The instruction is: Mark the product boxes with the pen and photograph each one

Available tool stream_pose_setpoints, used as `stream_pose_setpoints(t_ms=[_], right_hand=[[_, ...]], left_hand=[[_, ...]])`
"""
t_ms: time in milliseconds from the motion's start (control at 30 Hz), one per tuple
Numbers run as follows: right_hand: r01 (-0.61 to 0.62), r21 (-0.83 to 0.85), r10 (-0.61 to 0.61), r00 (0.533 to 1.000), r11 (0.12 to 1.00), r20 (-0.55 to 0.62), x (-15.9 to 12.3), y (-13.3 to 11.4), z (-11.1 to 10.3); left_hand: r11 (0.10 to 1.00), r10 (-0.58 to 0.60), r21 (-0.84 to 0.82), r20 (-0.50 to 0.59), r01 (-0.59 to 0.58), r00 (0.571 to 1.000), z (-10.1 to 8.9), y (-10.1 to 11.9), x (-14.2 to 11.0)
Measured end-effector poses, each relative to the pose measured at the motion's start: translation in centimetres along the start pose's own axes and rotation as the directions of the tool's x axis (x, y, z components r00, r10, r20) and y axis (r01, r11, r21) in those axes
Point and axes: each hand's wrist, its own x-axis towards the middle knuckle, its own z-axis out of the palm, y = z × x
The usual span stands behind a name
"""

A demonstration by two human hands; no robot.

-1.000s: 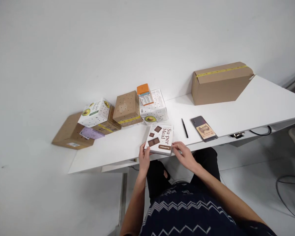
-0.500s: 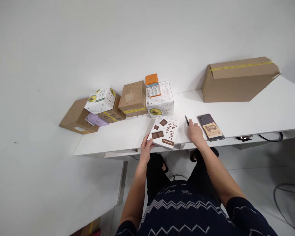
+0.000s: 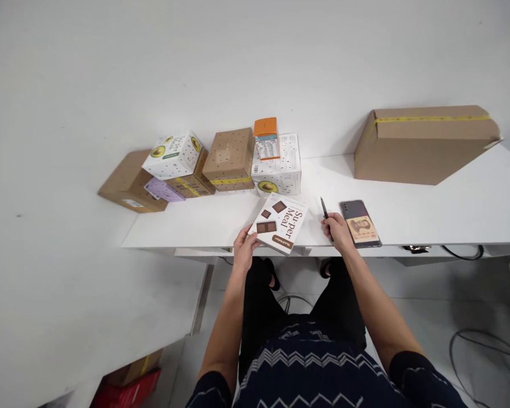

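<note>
A white "Su-per Meal" box (image 3: pixel 281 222) with brown squares lies near the front edge of the white table (image 3: pixel 429 209). My left hand (image 3: pixel 243 249) grips its near left corner, fingers curled round the edge. My right hand (image 3: pixel 336 231) is closed on a black pen (image 3: pixel 324 208), whose tip points away from me. A phone (image 3: pixel 360 223) with a picture on its back lies just right of that hand.
Several small boxes stand along the wall: a white avocado box (image 3: pixel 173 155), brown cartons (image 3: pixel 229 157), a white box (image 3: pixel 280 168) with an orange pack (image 3: pixel 267 137) on it. A large taped carton (image 3: pixel 425 145) sits at the back right. Cables lie on the floor.
My right hand left the white box, reached right to the pen and closed on it. My left hand stayed on the box, which turned slightly. The view shifted.
</note>
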Motion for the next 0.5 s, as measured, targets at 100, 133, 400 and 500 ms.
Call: stream_pose_setpoints(t_ms=[100,133,400,500], right_hand=[[-0.006,0.029,0.005,0.999,1.0,0.04,0.0,-0.3,0.5],[-0.012,0.046,0.009,0.998,0.999,0.064,0.1,-0.4,0.7],[-0.005,0.133,-0.021,0.982,0.991,0.187,-0.3,-0.4,1.2],[0.022,0.15,-0.047,0.986,0.988,0.162,-1.0,0.0,0.9]], left_hand=[[0.999,0.035,0.029,0.004,-0.035,0.999,0.1,0.1,0.1],[0.997,0.054,0.052,0.018,-0.055,0.998,0.2,0.2,0.1],[0.858,0.343,0.31,0.247,-0.409,0.906,1.7,2.9,0.2],[0.814,0.383,0.306,0.355,-0.493,0.853,2.4,4.1,0.8]])
